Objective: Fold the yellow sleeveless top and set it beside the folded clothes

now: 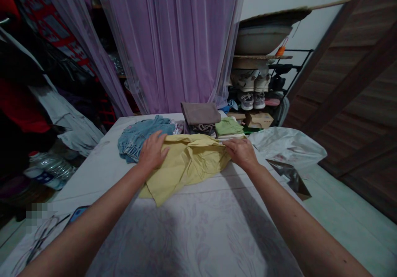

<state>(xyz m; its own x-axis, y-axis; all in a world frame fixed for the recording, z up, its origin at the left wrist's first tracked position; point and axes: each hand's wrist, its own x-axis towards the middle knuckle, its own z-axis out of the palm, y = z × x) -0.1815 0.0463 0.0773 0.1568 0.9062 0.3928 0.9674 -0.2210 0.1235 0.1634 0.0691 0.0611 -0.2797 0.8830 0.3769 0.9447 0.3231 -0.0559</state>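
Pinching a creased yellow cloth garment (pixel 201 161) at its right end, the right hand (pixel 241 152) apparently holds it spread across the white patterned sheet (pixel 149 239); the left hand (pixel 151 152) touches the opposite end, grip unclear.

Bare arms (pixel 279 194) reach forward; left hand (pixel 151 152) palm down; right hand (pixel 241 151) curled inward

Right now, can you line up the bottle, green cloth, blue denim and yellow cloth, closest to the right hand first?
Nearest the right hand first:
1. Yellow cloth: touching it.
2. Green cloth: just beyond it.
3. Blue denim: over on the left.
4. Bottle: farthest left, past the white surface.
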